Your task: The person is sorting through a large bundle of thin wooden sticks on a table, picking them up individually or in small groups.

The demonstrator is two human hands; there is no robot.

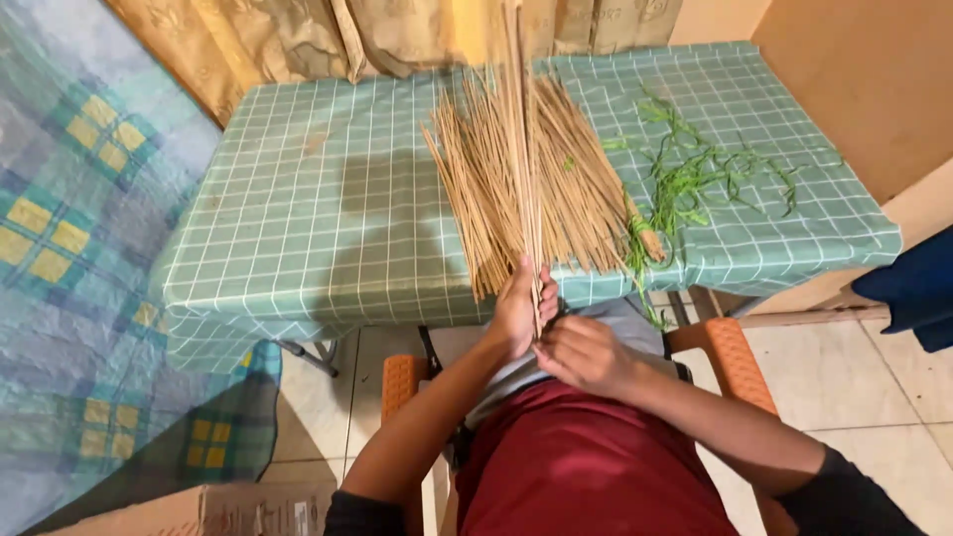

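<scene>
A seated person's left hand (516,316) and right hand (586,352) meet at the near edge of a surface (318,218) draped in a pale green cloth with a white grid, both working the near ends of a fanned bundle of long, thin, tan plant ribs (526,189). The bundle lies on the cloth with its long axis running away from the person, spreading as it goes towards the beige curtain (298,40) at the far edge, so the gathered near ends sit right at the fingers while the loose far ends lie well beyond reach. The left hand's fingers are clenched round a few ribs (524,119) lifted from the fan, which rise steeply, almost straight up the picture. The right hand sits just beside the left, touching it, its fingers curled in at the base of the same ribs; whether they pinch a rib or only rest against it cannot be told. To the right of the bundle, stripped green leaf shreds (695,174) lie scattered on the cloth. An orange plastic chair (730,347) shows beneath the arms, a patterned blue-and-yellow quilt (69,228) to the left of the surface.
</scene>
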